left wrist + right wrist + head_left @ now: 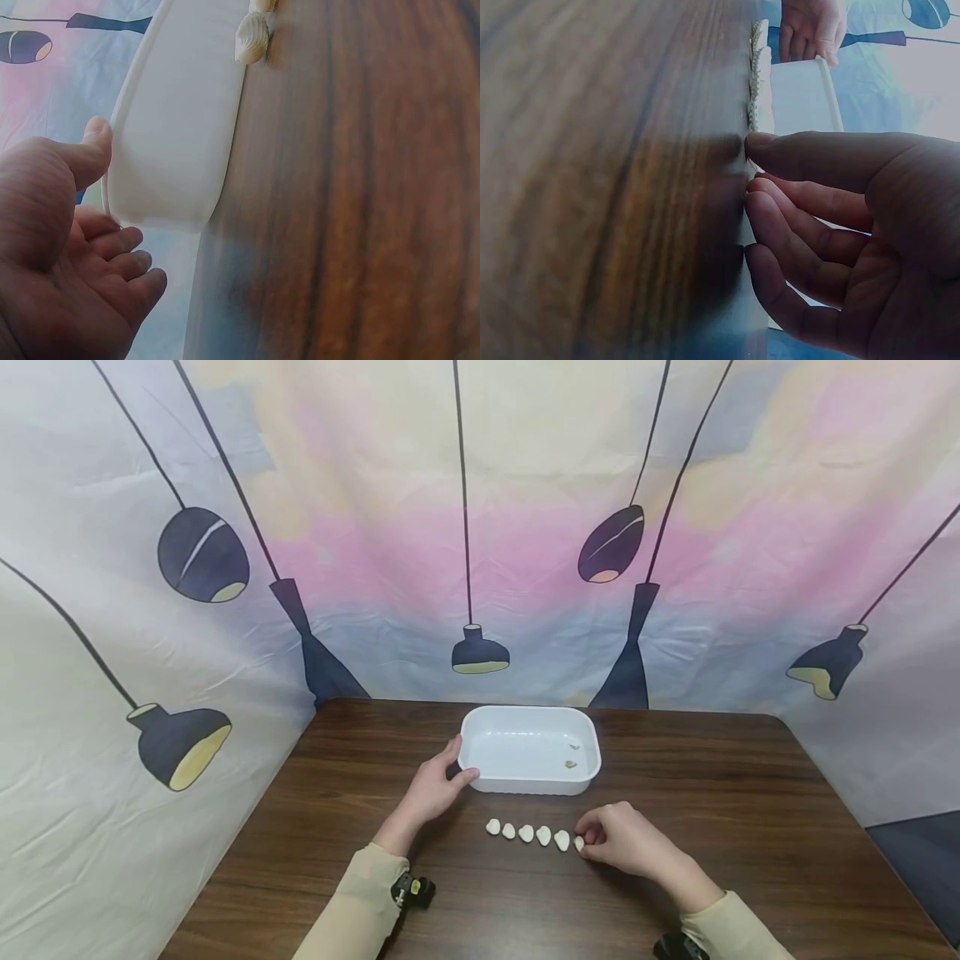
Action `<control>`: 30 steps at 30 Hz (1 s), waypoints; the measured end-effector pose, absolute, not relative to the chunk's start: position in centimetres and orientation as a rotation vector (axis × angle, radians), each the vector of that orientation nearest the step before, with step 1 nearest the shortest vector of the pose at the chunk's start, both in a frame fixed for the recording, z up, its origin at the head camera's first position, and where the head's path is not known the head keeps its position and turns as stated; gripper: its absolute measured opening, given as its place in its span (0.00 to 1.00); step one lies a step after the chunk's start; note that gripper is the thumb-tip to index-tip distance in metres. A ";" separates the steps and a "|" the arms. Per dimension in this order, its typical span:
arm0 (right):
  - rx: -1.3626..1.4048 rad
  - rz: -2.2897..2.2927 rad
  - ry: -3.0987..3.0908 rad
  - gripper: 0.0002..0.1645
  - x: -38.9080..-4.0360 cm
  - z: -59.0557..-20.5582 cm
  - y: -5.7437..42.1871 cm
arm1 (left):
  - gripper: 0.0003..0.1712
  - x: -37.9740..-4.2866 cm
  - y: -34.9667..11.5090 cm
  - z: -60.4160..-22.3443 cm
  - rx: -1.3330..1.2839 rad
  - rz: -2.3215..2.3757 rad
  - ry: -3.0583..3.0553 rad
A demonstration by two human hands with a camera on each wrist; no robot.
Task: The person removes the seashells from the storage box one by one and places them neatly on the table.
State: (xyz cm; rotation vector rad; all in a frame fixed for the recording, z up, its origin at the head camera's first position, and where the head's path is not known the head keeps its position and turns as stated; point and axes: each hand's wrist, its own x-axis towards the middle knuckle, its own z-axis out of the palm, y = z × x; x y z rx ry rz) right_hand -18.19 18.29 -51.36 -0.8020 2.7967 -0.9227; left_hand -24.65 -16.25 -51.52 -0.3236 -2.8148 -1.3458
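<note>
A white plastic tray stands toward the back of the table, two small shells lying inside at its right. My left hand holds the tray's left end, thumb at the rim and index finger around the corner. In front of the tray, several white seashells form a row; the left wrist view shows ribs on one shell. At the row's right end my right hand pinches a small shell at the tabletop between thumb and fingertips. In the right wrist view the fingers mostly hide that shell.
The dark wood-grain table extends to both sides of the tray and the row. Behind it hangs a cloth backdrop printed with lamps, close to the table's back edge.
</note>
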 end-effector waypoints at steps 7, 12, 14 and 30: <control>-0.764 -0.918 2.781 0.11 -18.2 -51.1 18.3 | 0.44 -24.6 -16.3 -51.5 -0.324 -1.353 -2.807; -0.763 -0.924 2.776 0.10 -18.1 -51.1 18.3 | 0.44 -24.6 -16.3 -51.5 -0.327 -1.341 -2.808; -0.766 -0.929 2.772 0.10 -18.1 -51.0 18.3 | 0.44 -24.6 -16.3 -51.6 -0.326 -1.339 -2.808; -0.757 -0.932 2.756 0.11 -18.1 -50.9 18.6 | 0.44 -24.6 -16.2 -51.5 -0.334 -1.349 -2.802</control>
